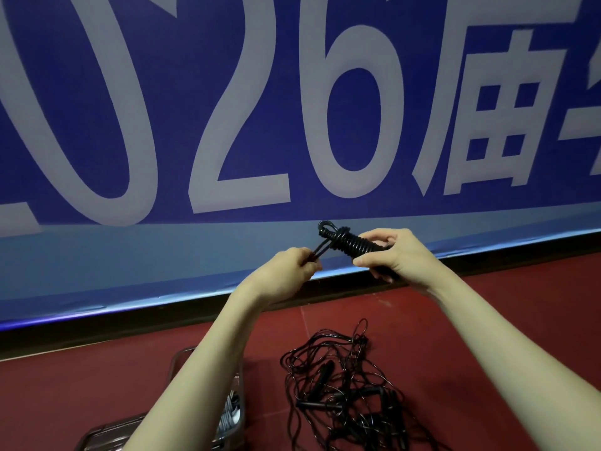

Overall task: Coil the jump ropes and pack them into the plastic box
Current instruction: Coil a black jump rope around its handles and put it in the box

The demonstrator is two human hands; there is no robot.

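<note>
Plastic box (239, 379) sits at the bottom left of the frame, mostly hidden under my left forearm, so I only catch its clear rim and some greyish stuff inside that I can't make out. Moving right, my left hand (287, 271) is up around the middle of the frame, fingers curled and pinching a loose end of black cord. That end runs straight into the coiled jump rope (349, 242), a tight black bundle with the cord wrapped round and round it and a small loop poking out at its upper left tip. My right hand (395, 255) is just right of center, wrapped around the other end of that bundle, thumb underneath and fingers over the top. Lower down, right of the box and between my arms, a tangled pile of ropes (344, 388) lies on the red floor (507, 307), black handles mixed into the mess. Behind everything hangs a big blue banner (182, 102) with white "26" on it.
</note>
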